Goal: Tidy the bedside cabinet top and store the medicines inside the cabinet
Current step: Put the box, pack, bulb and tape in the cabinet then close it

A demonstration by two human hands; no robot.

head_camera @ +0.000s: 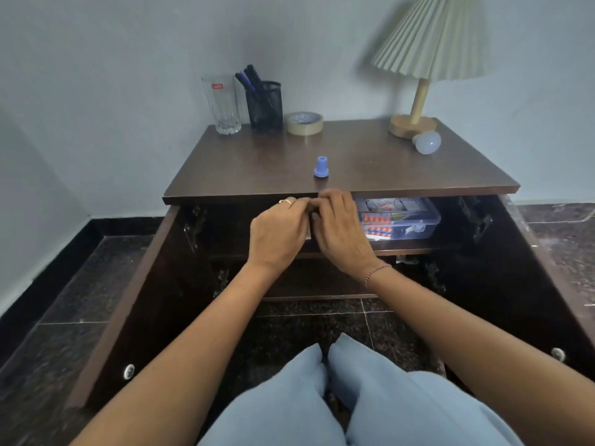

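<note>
My left hand (pixel 277 233) and my right hand (pixel 341 230) meet just below the front edge of the dark wooden cabinet top (pixel 370 165). Their fingers curl together round a small pale object (pixel 308 232). Most of it is hidden, and I cannot tell what it is. A small blue cap (pixel 321 168) stands upright on the top, close to the front edge, just above my hands. Inside the cabinet, a clear plastic box (pixel 415 220) holding pill strips and sachets sits on the upper shelf to the right of my hands.
Both cabinet doors stand open, the left door (pixel 128 300) and right door (pixel 544 268) flanking my knees. At the back of the top are a drinking glass (pixel 222 104), a black mesh pen holder (pixel 264 106), a tape roll (pixel 304 123), a lamp (pixel 415 120) and a loose bulb (pixel 427 142).
</note>
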